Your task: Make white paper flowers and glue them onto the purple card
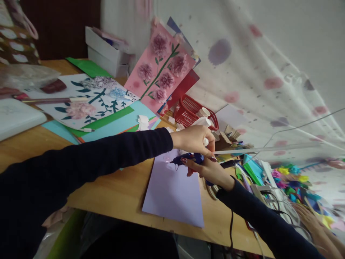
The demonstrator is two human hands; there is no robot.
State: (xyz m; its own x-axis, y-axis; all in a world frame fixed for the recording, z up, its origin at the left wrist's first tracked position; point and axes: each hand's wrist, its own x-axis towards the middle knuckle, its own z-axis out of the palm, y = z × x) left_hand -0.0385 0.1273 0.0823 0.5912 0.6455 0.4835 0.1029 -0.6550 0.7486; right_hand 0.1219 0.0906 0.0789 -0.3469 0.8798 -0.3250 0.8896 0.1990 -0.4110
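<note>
My right hand [212, 171] is closed round a blue hot glue gun [185, 158], whose nozzle points left above a lilac sheet of card [175, 194]. Clear strings of glue seem to hang near the tip. My left hand [196, 139] is closed just above the gun's rear, fingertips pinched together. A small white piece [206, 141] shows in the curl of its fingers. From those fingertips a long thin white stick [234, 151] runs to the right; whether it enters the gun is hidden. A dark cord hangs below my right forearm.
Pink card with paper flowers [161, 68] leans at the back beside a red basket [187, 109] with paper cups. A white flower picture [88, 95] lies on coloured sheets at left. Cables, scissors and coloured paper crowd the right, near another person's hands [309, 219].
</note>
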